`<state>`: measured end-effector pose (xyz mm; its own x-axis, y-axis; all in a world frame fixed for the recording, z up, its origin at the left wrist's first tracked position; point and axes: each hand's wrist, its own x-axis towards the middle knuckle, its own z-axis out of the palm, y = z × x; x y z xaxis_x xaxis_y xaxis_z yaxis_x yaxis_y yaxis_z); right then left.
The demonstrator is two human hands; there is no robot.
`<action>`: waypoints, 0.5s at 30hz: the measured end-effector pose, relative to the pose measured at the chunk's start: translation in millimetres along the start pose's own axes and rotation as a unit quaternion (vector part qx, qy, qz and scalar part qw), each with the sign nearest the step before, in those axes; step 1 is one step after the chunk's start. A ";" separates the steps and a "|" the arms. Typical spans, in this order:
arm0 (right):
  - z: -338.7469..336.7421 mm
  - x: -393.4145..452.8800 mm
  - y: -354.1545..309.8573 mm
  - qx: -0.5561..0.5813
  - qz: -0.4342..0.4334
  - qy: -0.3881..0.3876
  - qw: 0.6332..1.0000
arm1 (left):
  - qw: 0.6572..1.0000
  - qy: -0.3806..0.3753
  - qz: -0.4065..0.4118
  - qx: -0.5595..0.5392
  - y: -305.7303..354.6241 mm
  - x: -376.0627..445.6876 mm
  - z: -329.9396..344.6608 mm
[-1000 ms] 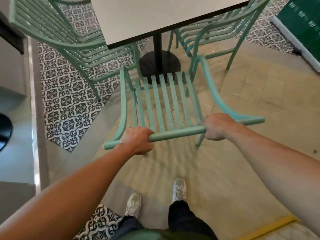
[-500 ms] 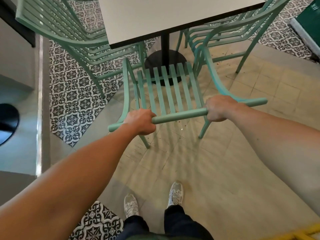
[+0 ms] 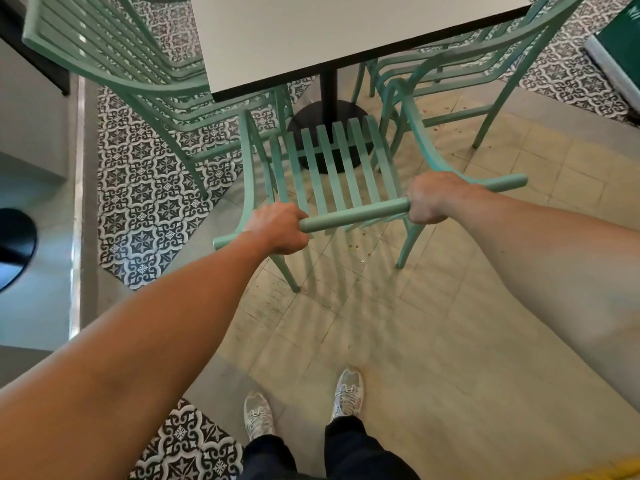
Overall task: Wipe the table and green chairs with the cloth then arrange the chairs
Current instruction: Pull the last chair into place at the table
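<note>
A green slatted metal chair (image 3: 332,168) stands in front of me, its seat reaching toward the black pedestal base under the white square table (image 3: 311,32). My left hand (image 3: 277,230) grips the left part of the chair's round top rail. My right hand (image 3: 434,197) grips the same rail further right. Both arms are stretched out. No cloth is in view.
A second green chair (image 3: 114,53) stands at the table's left, a third green chair (image 3: 460,60) at its right. The black table base (image 3: 323,116) sits under the table. A grey ledge (image 3: 38,188) runs along the left. My shoes (image 3: 346,393) stand on beige tiles.
Both hands kept their grip while the chair slid forward, its seat now closer to the table's pedestal base. My arms have stretched out further.
</note>
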<state>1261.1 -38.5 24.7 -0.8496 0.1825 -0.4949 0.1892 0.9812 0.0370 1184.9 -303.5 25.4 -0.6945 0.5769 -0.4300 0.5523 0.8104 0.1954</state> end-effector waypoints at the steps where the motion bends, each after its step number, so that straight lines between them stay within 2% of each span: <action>1: -2.0 1.7 1.6 0.003 0.000 0.000 1.000 | 1.000 0.001 0.000 -0.002 0.4 2.2 -0.9; 15: -21.2 29.4 11.5 -0.016 0.006 0.009 1.000 | 1.000 0.008 -0.009 0.008 1.2 31.4 -14.2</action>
<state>1227.8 -20.6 28.9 -0.8566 0.1942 -0.4781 0.1831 0.9806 0.0703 1157.2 -283.0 24.6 -0.7116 0.5641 -0.4188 0.5474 0.8188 0.1728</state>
